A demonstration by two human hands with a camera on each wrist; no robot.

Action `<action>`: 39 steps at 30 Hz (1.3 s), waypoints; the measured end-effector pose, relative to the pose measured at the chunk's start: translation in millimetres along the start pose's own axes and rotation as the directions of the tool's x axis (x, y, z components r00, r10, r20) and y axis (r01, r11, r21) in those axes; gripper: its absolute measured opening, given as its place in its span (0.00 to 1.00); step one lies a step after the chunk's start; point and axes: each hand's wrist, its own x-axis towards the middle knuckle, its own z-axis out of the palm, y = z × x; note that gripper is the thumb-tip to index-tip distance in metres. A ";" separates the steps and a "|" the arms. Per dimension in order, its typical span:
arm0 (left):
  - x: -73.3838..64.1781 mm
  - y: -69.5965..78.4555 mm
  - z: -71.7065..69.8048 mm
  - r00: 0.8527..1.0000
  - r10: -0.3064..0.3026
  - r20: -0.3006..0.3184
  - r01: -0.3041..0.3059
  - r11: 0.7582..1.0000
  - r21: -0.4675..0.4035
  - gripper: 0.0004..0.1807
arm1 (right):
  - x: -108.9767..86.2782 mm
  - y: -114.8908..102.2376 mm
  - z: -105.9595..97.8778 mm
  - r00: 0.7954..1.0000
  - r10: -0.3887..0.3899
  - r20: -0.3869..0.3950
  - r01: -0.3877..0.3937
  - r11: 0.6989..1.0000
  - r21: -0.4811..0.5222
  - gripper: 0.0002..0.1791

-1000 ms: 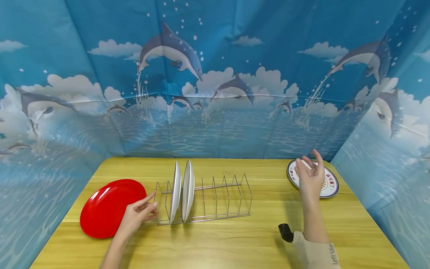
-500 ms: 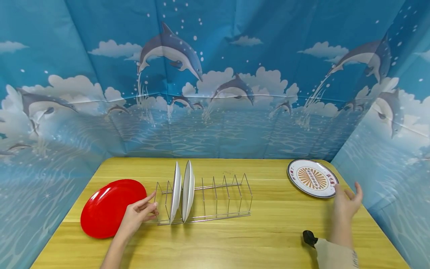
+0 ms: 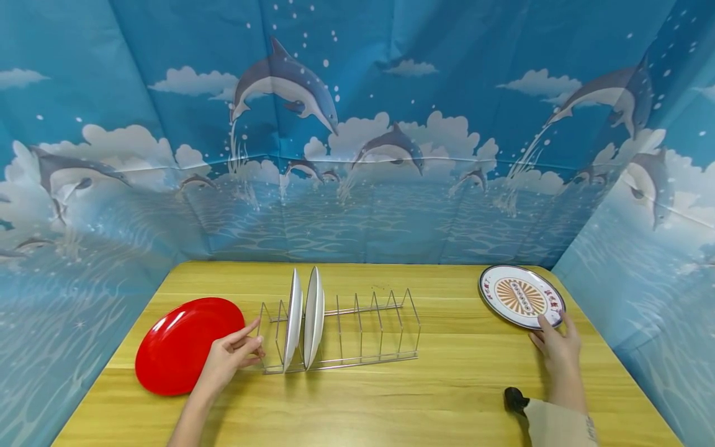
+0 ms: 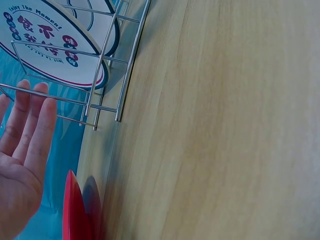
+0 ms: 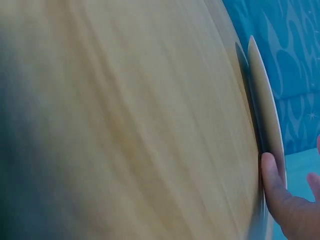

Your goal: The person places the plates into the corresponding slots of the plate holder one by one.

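Note:
In the head view my left hand is at the left end of a wire plate rack, its extended fingertips touching the end wire. Seen from the left wrist, those fingers lie fairly straight along the rack's wires. Two white plates stand upright in the rack's left part. At the back right lies a round white plate with an orange sunburst. My right hand is at its near rim. From the right wrist, the thumb meets the plate's underside; other fingers stay apart above it.
A red oval plate lies on the wooden table left of the rack, close to my left wrist. A blue dolphin-print curtain encloses the back and sides. A black device sits at my right sleeve.
My right hand has moved off the plate to the right, then in to its near rim, with the thumb now low at the edge. The left hand stays at the rack's end.

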 end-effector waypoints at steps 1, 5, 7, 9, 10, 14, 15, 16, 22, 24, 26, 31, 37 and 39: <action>0.0 0.0 0.0 1.000 0.001 0.001 -0.001 1.000 0.000 0.31 | 1.7 0.6 0.7 1.000 0.003 0.002 -0.003 1.000 -0.004 0.42; -0.3 -0.2 -0.1 1.000 0.008 0.007 -0.008 1.000 0.002 0.31 | 6.5 3.8 4.3 1.000 -0.029 -0.001 0.029 0.997 -0.073 0.41; -0.3 -0.3 -0.3 1.000 0.012 0.011 -0.012 1.000 -0.001 0.31 | 7.3 5.8 6.5 0.997 -0.071 -0.008 0.069 0.989 -0.132 0.40; -0.5 0.0 -0.2 1.000 0.009 0.009 -0.009 1.000 -0.005 0.31 | 8.0 8.1 8.3 0.994 -0.106 -0.030 0.099 0.977 -0.190 0.39; -0.6 0.2 -0.1 1.000 0.008 0.008 -0.008 1.000 -0.008 0.31 | 8.0 8.9 9.1 0.992 -0.116 -0.048 0.104 0.972 -0.212 0.39; -0.9 1.7 0.1 1.000 0.006 0.005 -0.006 1.000 -0.010 0.31 | 7.7 10.6 11.9 0.986 -0.136 -0.099 0.106 0.958 -0.266 0.39; -0.9 2.1 0.0 1.000 0.007 0.007 -0.007 1.000 -0.010 0.31 | 7.9 11.0 12.4 0.985 -0.136 -0.108 0.103 0.959 -0.265 0.39; -1.0 2.4 0.1 1.000 0.011 0.008 -0.011 1.000 -0.009 0.30 | 7.8 11.4 12.5 0.984 -0.138 -0.112 0.105 0.959 -0.262 0.39; -1.7 4.0 0.8 0.999 0.032 0.017 -0.032 0.999 -0.014 0.30 | 9.6 16.1 8.3 0.985 -0.140 -0.101 0.123 0.980 -0.159 0.42; -2.0 3.9 0.9 0.999 0.036 0.022 -0.035 0.999 -0.017 0.30 | 11.6 18.1 5.0 0.988 -0.137 -0.077 0.128 0.986 -0.110 0.43; -2.1 3.5 0.8 0.999 0.037 0.024 -0.036 0.999 -0.020 0.30 | 13.9 19.5 1.9 0.991 -0.125 -0.038 0.123 0.991 -0.052 0.45; -1.2 1.7 0.1 0.999 0.036 0.027 -0.035 0.999 -0.021 0.30 | 16.0 19.0 -5.9 0.989 -0.085 0.122 0.076 0.995 0.071 0.50; -0.9 0.2 -0.4 1.000 0.016 0.018 -0.015 1.000 -0.021 0.31 | 12.1 14.8 -12.9 0.942 -0.073 0.327 -0.003 0.975 0.223 0.53; -1.1 -0.2 -0.6 1.000 0.013 0.017 -0.013 1.000 -0.018 0.31 | 9.4 14.1 -14.4 0.923 -0.099 0.371 -0.004 0.964 0.268 0.53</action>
